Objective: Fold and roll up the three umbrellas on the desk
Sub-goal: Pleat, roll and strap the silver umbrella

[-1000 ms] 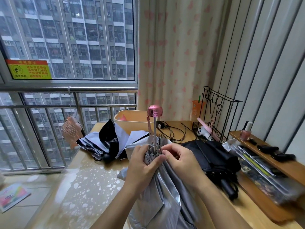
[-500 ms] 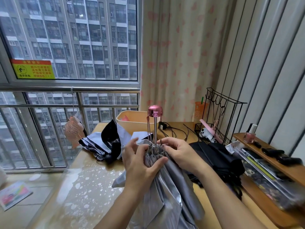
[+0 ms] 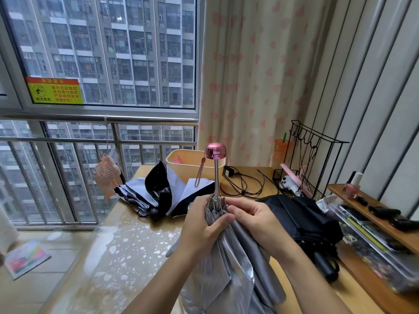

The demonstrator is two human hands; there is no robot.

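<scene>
I hold a silver-grey umbrella (image 3: 229, 264) upright over the desk, its metal shaft and pink handle (image 3: 215, 151) pointing up. My left hand (image 3: 201, 227) grips the gathered cloth and rib tips from the left. My right hand (image 3: 251, 220) pinches the same bunch from the right, just below the shaft. A pale blue and black umbrella (image 3: 163, 193) lies crumpled at the back left of the desk. A black umbrella (image 3: 303, 220) lies collapsed at the right, handle toward me.
A beige bin (image 3: 181, 159) stands at the back of the wooden desk (image 3: 127, 250). Black cables (image 3: 244, 182) lie behind the umbrellas. A wire rack (image 3: 310, 162) and a cluttered wooden shelf (image 3: 371, 209) line the right side. A window railing runs along the left.
My left hand's fingers, spread half a second ago, have closed again round the gathered cloth, and my right hand has drawn in close against it. The view has shifted slightly.
</scene>
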